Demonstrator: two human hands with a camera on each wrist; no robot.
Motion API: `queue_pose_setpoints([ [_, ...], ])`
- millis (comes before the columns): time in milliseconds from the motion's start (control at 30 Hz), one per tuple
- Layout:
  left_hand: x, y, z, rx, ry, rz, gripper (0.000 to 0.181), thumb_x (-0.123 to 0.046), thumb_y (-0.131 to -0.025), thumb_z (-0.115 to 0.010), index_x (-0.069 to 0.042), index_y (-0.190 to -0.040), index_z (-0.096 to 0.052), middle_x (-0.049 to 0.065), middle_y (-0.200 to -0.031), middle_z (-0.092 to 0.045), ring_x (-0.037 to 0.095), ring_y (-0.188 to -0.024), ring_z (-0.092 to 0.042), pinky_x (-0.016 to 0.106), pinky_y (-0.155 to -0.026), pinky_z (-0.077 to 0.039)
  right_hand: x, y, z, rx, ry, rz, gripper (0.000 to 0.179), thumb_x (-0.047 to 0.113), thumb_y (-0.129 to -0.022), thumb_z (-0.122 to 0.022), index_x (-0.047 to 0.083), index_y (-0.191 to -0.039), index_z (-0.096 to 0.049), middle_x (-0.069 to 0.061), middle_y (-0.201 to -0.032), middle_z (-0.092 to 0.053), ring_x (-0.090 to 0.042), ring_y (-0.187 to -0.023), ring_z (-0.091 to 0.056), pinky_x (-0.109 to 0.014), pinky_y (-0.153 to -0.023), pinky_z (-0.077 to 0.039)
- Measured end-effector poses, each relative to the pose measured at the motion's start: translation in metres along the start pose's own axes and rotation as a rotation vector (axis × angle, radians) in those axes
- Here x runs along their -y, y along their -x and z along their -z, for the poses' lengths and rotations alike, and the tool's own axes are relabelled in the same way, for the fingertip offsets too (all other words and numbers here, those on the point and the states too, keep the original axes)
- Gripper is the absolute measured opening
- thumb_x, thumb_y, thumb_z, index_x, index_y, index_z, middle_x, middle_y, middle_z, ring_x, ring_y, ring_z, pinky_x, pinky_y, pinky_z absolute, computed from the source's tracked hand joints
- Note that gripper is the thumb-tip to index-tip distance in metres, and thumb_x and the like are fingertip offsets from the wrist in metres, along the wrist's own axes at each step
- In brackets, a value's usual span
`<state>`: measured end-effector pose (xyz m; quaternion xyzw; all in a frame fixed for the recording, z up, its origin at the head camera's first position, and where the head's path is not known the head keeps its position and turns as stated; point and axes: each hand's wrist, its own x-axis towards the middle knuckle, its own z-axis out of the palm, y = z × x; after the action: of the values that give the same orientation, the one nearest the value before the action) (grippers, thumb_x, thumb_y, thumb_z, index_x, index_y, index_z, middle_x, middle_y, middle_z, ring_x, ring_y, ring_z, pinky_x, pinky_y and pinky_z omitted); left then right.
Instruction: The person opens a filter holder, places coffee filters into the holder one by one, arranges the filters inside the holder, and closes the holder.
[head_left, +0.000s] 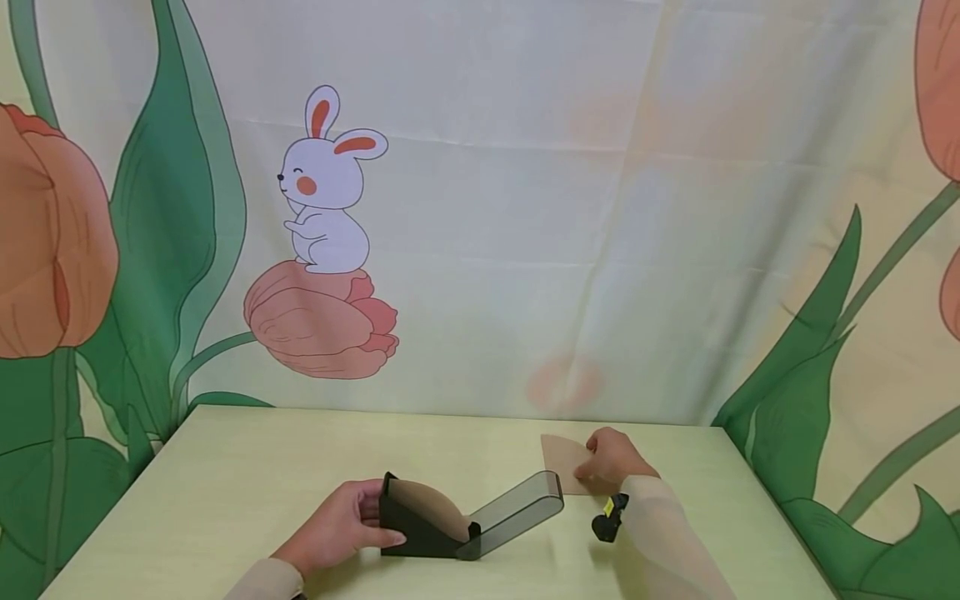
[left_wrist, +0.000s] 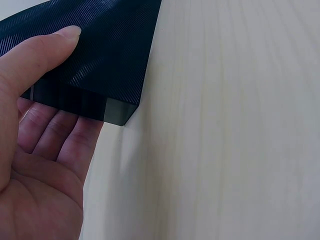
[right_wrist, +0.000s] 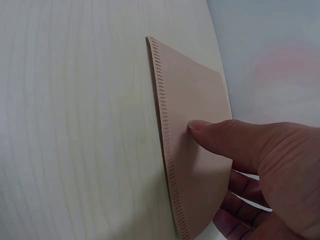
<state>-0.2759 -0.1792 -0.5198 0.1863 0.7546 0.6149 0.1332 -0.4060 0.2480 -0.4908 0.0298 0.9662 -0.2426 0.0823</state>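
My left hand [head_left: 345, 523] grips the left end of a black coffee filter holder [head_left: 412, 533], thumb on its ribbed front face and fingers behind. The holder's see-through lid [head_left: 517, 512] is swung open to the right, and a brown filter edge [head_left: 433, 504] shows inside the box. In the left wrist view, the thumb presses the dark ribbed side [left_wrist: 110, 60]. Farther back on the right, my right hand [head_left: 618, 458] pinches a brown paper coffee filter [head_left: 561, 462] by its curved side. The right wrist view shows the filter's crimped seam [right_wrist: 165, 125]; whether several are stacked cannot be told.
A pale wood-grain table [head_left: 247, 467] lies under both hands. Behind it hangs a printed cloth [head_left: 480, 250] with a rabbit and tulips, close to the table's back edge. A black wrist camera [head_left: 609, 518] hangs at the right sleeve.
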Motion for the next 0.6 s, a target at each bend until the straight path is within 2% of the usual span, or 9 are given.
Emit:
queue_pose_setpoints([
  [600, -0.0023, 0.0004, 0.0004, 0.0, -0.012, 0.011, 0.053, -0.015, -0.083, -0.086, -0.004, -0.13, -0.065, 0.011, -0.121, -0.075, 0.021, -0.109, -0.073, 0.031, -0.094, -0.059, 0.0006, -0.0028, -0.0027, -0.022, -0.043, 0.009, 0.05, 0.011, -0.073, -0.09, 0.004, -0.114, -0.064, -0.011, -0.114, -0.067, -0.028, -0.099, -0.061, -0.05, -0.091, -0.055],
])
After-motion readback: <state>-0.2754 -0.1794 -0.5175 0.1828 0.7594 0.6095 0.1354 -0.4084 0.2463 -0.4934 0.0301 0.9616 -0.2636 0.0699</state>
